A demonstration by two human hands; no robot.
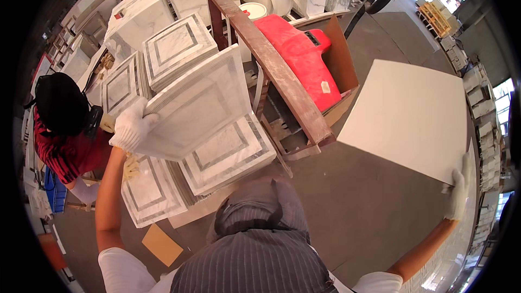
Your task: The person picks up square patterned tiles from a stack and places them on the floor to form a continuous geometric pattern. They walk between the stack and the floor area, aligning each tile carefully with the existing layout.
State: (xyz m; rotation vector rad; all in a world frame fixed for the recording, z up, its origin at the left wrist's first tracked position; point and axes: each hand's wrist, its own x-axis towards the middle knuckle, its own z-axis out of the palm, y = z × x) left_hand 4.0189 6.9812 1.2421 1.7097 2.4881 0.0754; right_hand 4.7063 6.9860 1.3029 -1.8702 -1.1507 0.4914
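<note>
Clearly overstretched: left hand (132, 126) grips the grey-bordered white marble tile (198, 106) left of the rusty steel rack (282, 76); right hand (460, 187) pinches the plain cream square slab (410, 116) by one corner, right of it. That slab could tip, slip, shatter.

My arms spread wide from the lower edge, both bare below short white sleeves. My left hand (132, 125), gloved white, reaches up toward ten o'clock, fingers curled in a grip. My right hand (459, 187), also gloved, stretches toward three o'clock, fingers clasped.
</note>
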